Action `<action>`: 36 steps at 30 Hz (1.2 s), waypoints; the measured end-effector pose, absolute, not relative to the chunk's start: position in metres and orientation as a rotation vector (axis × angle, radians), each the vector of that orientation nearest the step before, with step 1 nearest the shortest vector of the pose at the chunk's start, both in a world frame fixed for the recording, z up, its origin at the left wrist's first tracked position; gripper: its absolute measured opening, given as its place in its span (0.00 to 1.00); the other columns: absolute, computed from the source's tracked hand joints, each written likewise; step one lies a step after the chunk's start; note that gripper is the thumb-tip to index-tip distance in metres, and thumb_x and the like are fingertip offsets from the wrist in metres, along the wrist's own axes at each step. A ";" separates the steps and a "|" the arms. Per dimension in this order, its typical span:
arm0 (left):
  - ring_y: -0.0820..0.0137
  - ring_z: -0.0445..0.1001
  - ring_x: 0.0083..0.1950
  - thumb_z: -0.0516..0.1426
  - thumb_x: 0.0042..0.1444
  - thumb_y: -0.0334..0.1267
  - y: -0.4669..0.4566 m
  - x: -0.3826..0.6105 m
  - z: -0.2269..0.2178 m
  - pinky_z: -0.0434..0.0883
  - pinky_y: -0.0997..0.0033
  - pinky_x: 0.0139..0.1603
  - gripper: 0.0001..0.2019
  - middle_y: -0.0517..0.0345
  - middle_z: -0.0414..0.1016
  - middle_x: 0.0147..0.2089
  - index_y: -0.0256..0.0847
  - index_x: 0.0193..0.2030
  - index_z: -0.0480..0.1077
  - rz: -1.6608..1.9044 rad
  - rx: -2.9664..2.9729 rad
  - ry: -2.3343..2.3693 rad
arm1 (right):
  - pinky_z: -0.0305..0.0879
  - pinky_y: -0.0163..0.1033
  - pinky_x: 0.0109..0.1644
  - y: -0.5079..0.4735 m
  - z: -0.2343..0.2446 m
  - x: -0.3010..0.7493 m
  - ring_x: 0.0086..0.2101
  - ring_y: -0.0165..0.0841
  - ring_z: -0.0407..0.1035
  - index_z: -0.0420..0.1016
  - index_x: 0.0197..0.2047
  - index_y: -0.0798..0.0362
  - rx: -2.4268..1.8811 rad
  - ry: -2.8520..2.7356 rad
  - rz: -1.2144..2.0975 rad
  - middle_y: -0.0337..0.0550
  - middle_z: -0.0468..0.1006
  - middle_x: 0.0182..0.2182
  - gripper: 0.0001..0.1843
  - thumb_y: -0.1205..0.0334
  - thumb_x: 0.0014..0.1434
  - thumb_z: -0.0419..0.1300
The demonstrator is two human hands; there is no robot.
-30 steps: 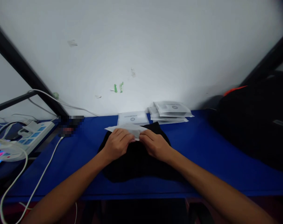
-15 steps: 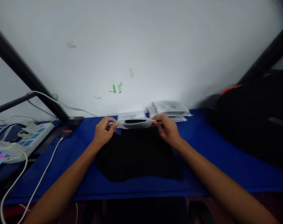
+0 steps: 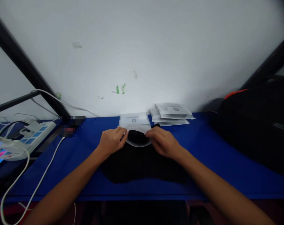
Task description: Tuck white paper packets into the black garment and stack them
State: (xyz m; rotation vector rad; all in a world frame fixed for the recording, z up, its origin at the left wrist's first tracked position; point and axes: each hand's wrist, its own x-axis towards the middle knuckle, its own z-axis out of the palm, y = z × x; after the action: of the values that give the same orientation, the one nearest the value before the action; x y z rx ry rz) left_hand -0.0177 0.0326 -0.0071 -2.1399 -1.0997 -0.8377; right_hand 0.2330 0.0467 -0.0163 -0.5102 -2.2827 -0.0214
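The left hand (image 3: 112, 140) pinches the left edge of the white bag (image 3: 139, 127); the right hand (image 3: 164, 142) pinches the right edge. The bag's mouth forms an oval above the black cloth (image 3: 142, 167) on the blue table (image 3: 209, 178). Stacked packets (image 3: 176, 111) lie behind.

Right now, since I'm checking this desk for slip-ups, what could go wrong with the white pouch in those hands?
The left hand and right hand grip the white pouch at either side of its mouth; pulling too hard might tear it. Black shows in that open mouth; if it is something loose, tipping could drop it on the black cloth, hard to spot. The uneven stack of packets beyond the right hand might slide if knocked.
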 end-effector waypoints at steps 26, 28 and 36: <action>0.65 0.66 0.64 0.44 0.51 0.18 0.053 -0.029 -0.022 0.65 0.56 0.65 0.31 0.48 0.68 0.62 0.39 0.60 0.67 -1.059 -2.746 -1.179 | 0.65 0.43 0.35 0.033 -0.021 0.215 0.34 0.39 0.69 0.70 0.48 0.62 -0.010 -2.354 -0.379 0.53 0.77 0.34 0.23 0.60 0.67 0.38; 0.66 0.67 0.64 0.45 0.53 0.20 0.064 -0.034 -0.020 0.65 0.56 0.66 0.28 0.48 0.70 0.61 0.38 0.58 0.68 -1.151 -2.634 -1.168 | 0.65 0.43 0.37 0.031 -0.021 0.215 0.37 0.40 0.70 0.69 0.49 0.62 0.053 -2.343 -0.343 0.54 0.78 0.36 0.25 0.57 0.69 0.37; 0.62 0.66 0.64 0.47 0.58 0.26 0.139 -0.036 -0.045 0.62 0.51 0.66 0.22 0.46 0.69 0.62 0.36 0.58 0.68 -0.749 -2.601 -1.488 | 0.65 0.50 0.52 0.034 -0.030 0.211 0.48 0.41 0.67 0.67 0.54 0.59 -0.023 -2.473 -0.124 0.54 0.76 0.46 0.19 0.63 0.62 0.46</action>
State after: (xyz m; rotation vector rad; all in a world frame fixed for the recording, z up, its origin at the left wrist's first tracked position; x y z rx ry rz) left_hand -0.0362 0.1385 -0.0450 -2.6014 -1.4879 -0.7492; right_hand 0.2113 0.0343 -0.0302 -0.0231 -2.4733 -0.1243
